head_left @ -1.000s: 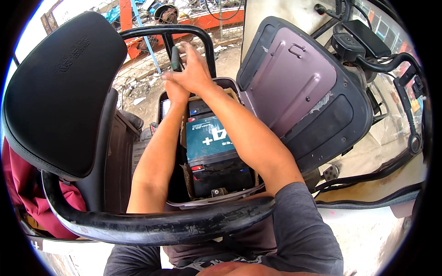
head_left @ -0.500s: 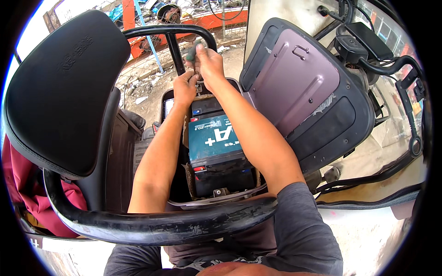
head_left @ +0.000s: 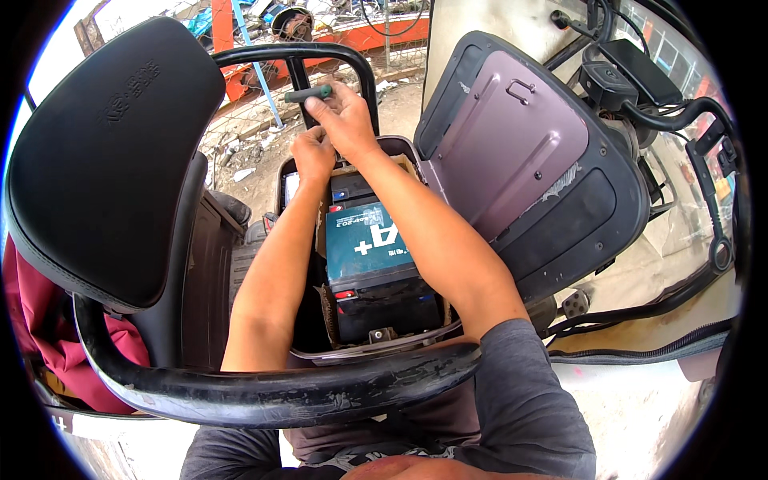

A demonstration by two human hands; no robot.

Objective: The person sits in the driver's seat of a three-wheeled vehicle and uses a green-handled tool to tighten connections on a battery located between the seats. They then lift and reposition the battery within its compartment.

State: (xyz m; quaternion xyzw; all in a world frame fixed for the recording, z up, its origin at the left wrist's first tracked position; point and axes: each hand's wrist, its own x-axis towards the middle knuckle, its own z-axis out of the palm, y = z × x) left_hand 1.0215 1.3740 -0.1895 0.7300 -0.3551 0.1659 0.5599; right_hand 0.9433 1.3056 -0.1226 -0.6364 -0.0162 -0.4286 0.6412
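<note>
So, a black backrest (head_left: 112, 160) and a tipped-up seat (head_left: 524, 152), with a thick black rail (head_left: 296, 398) across the near side.
Between them sits an open box (head_left: 352, 353), and inside it lies a battery (head_left: 360, 248) with a teal top, partly covered by the right arm (head_left: 444, 232). Beyond the battery, above the box's far end, the right hand (head_left: 349, 120) has its thumb and fingers closed around a tool. Just beside it and lower, the left hand (head_left: 314, 154) has its fingers curled narrowly together; whether they grip anything, I cannot tell. Smallest is that tool (head_left: 307, 94), a green handle lying sideways at the right hand's fingers, one end pointing left.
</note>
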